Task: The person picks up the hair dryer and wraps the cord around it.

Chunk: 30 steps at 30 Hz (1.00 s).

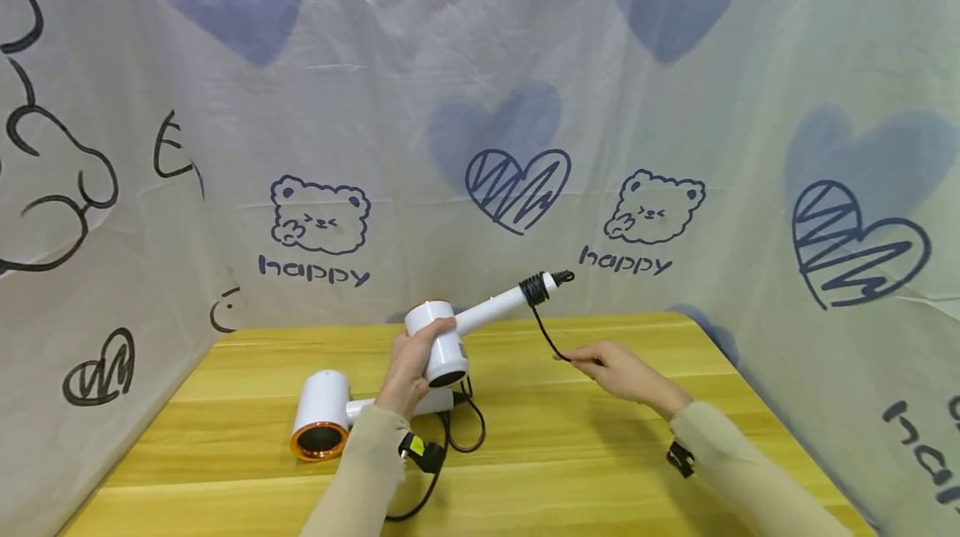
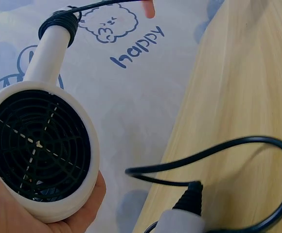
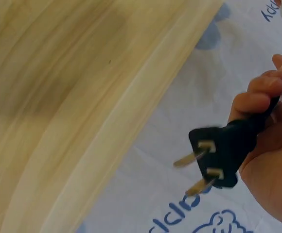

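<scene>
My left hand [image 1: 405,363] grips a white hair dryer [image 1: 491,311] by its barrel, holding it above the table with the handle pointing up and to the right. A black power cord [image 1: 549,338] is wound in several turns round the handle's end. From these turns the cord runs down to my right hand [image 1: 618,372], whose thumb and fingers pinch it. In the right wrist view the two-pin plug [image 3: 223,155] sticks out below the curled fingers. The left wrist view shows the dryer's round black grille [image 2: 39,145] towards the camera.
A second white hair dryer [image 1: 322,395] with an orange rim lies on the wooden table [image 1: 570,479], left of and below the held one. Its black cord [image 1: 480,437] loops beside its handle. A printed cloth [image 1: 420,45] hangs behind and at both sides.
</scene>
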Motion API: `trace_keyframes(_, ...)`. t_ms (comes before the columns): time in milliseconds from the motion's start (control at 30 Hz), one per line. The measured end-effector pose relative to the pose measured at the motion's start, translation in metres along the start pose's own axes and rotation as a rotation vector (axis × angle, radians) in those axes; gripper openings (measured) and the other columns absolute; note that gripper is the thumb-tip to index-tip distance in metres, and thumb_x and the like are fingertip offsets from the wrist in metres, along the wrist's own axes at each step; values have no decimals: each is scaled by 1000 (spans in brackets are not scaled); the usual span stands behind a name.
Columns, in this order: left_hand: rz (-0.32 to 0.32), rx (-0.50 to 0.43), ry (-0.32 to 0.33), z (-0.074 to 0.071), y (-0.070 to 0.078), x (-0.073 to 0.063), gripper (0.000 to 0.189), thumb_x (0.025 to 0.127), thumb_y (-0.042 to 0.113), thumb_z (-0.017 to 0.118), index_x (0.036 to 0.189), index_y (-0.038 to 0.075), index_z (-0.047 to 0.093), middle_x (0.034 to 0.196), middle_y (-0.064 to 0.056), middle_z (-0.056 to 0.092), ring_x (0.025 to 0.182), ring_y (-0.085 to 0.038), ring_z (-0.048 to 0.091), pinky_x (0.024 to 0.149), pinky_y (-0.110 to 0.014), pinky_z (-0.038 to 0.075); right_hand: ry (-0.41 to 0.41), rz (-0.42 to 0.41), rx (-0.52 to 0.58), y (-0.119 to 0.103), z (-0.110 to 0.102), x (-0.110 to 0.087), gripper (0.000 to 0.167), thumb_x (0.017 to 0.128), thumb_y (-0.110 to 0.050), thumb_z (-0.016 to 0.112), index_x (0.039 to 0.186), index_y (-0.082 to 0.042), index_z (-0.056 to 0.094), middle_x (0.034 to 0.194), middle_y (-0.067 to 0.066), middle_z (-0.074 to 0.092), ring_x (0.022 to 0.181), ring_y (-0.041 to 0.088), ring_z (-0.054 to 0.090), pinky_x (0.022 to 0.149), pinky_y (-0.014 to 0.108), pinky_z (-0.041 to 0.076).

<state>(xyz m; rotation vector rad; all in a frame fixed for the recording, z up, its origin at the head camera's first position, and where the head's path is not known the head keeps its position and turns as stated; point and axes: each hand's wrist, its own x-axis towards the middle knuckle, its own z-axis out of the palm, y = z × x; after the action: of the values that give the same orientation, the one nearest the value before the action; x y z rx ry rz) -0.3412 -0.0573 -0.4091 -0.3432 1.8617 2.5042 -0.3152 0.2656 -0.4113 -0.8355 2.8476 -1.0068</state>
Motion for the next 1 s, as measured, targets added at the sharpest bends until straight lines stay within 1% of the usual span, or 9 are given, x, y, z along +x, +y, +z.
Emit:
trace_keyframes(67,-1,-4,0,1,-1,0,78,75,30,82,135,4,40,114,-16,60,84,-21,65,70,-34,60,-3,-20,-23,-2,4,1,33,102,-18,51,132,-10,62,85,4,67,44,4,23,42,20,30)
trace_keyframes(133,-3,-8,3,1,-1,0,78,74,31,82,134,4,40,113,-15,61,84,-21,65,70,-34,60,-12,-24,-16,-3,6,2,33,102,-18,51,132,-11,62,89,7,69,44,4,23,42,20,29)
trace_keyframes(200,-7,-7,4,1,-2,0,78,74,31,82,134,4,40,113,-15,61,84,-21,65,70,-34,59,-21,-2,19,-1,7,3,32,103,-18,49,132,-13,63,81,7,65,43,4,22,40,19,29)
trace_keyframes(300,-15,-8,-3,0,-2,1,76,75,31,82,133,4,42,111,-14,62,83,-20,65,70,-33,59,-60,56,160,6,2,4,34,105,-18,45,135,-12,60,71,4,54,45,7,27,42,20,33)
trace_keyframes(433,-36,-27,-42,-2,-1,0,74,76,33,80,132,3,42,104,-12,64,80,-19,65,68,-32,59,-141,159,388,21,-9,7,37,105,-19,43,137,-4,56,75,3,52,59,14,44,55,26,45)
trace_keyframes(533,-57,-30,-73,-3,-2,1,73,76,35,80,130,2,43,98,-10,66,77,-19,66,66,-32,59,-154,243,434,33,-15,9,36,104,-23,48,129,-1,61,78,4,55,67,16,50,62,29,48)
trace_keyframes(767,-94,2,-196,-5,-5,2,66,79,36,78,127,0,50,91,-7,67,73,-18,67,65,-32,58,-31,368,272,43,-22,15,32,98,-31,58,108,-4,73,67,2,51,57,12,40,51,24,37)
trace_keyframes(867,-106,30,-237,-3,-7,0,67,78,37,78,126,0,50,91,-8,67,74,-18,67,65,-31,58,44,379,128,42,-25,19,31,97,-34,60,102,-7,76,78,3,63,62,11,41,54,25,36)
trace_keyframes(1000,-116,43,-303,-1,-10,-1,68,79,37,78,128,1,48,94,-8,67,76,-18,67,68,-31,58,147,375,-119,34,-37,25,33,96,-37,60,104,-9,77,103,10,73,64,14,45,55,27,35)
